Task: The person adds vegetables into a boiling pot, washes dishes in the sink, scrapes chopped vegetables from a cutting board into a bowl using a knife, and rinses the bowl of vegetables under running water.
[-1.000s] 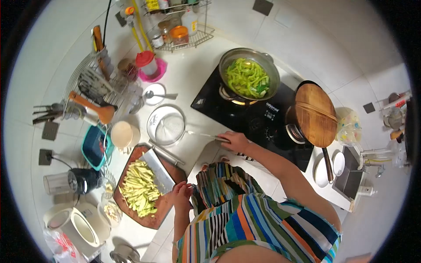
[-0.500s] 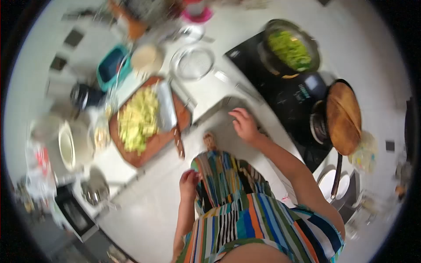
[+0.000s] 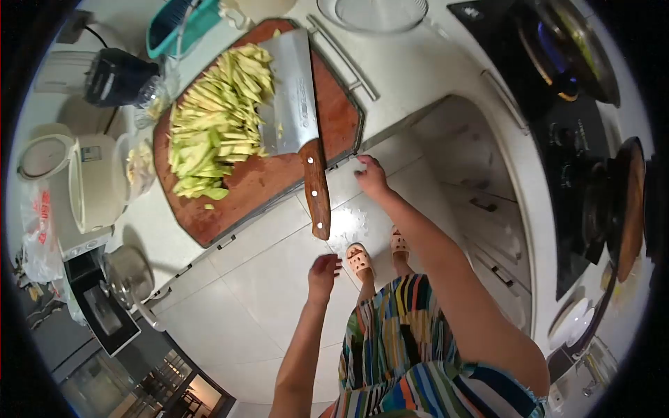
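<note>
A cleaver [image 3: 293, 97] lies flat on a reddish-brown cutting board [image 3: 240, 188]; its wooden handle juts past the board's front edge. Beside the blade is a heap of pale green and yellow vegetable strips [image 3: 219, 118], with a few bits spread around it. My right hand [image 3: 371, 175] hovers off the board's right corner, to the right of the handle, fingers loosely bent and holding nothing. Below the handle's end is my left hand [image 3: 324, 274], empty, its fingers slightly apart. Neither hand appears to touch the cleaver.
At the right is a black cooktop [image 3: 571, 153] bearing a pan [image 3: 589, 52] with a blue flame under it. A strainer [image 3: 373, 14] and metal rack [image 3: 341, 59] lie behind the board. A steel pot [image 3: 129, 272] stands left, near a teal container [image 3: 167, 35].
My view has swung toward the cutting board, which now looks larger and nearer. Both hands are closer to the cleaver handle, and the cooktop has shifted to the right edge.
</note>
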Demonstrator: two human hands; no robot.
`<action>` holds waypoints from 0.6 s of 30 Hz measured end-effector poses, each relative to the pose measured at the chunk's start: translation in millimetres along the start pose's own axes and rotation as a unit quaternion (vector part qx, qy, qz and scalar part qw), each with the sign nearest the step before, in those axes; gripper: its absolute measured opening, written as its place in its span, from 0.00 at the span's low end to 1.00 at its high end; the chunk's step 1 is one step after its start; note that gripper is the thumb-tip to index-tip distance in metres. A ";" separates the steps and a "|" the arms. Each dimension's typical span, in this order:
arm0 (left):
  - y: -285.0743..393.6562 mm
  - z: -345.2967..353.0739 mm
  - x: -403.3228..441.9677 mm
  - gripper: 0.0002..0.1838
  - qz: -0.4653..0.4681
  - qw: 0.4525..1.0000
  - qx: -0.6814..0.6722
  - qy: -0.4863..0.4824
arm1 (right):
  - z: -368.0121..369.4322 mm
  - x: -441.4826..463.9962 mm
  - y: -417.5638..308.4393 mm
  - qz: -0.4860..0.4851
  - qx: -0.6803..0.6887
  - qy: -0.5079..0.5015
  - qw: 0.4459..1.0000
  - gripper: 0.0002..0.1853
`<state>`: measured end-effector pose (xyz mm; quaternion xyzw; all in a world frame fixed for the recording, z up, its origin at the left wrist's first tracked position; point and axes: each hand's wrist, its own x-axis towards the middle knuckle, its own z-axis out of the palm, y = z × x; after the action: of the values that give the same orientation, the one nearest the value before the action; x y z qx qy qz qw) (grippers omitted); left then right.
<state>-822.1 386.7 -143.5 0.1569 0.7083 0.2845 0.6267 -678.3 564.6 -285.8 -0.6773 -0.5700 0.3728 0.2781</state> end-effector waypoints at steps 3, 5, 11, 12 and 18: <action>-8.2 2.9 82.3 0.12 0.172 0.959 0.216 0.059 | 49.5 14.0 17.6 -0.039 0.101 -0.152 0.982 0.21; 0.6 9.8 137.8 0.15 0.268 0.941 0.179 0.101 | 63.8 1.3 8.0 -0.058 0.104 -0.127 0.985 0.21; -9.4 25.4 55.0 0.25 0.158 0.968 -0.185 0.056 | 38.7 -142.4 16.4 0.015 0.096 -0.197 0.976 0.27; -29.8 17.6 27.0 0.24 0.161 0.958 -0.234 0.049 | 43.4 -175.6 25.7 0.018 0.085 -0.253 0.964 0.27; -37.1 -60.4 -63.0 0.37 0.256 0.932 -0.257 0.022 | 72.2 -270.6 21.4 -0.048 0.101 -0.382 0.917 0.25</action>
<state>-865.8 308.5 -112.2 0.1602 0.5605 0.6111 0.5354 -745.1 291.9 -293.0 -0.4232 -0.6242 0.6450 0.1239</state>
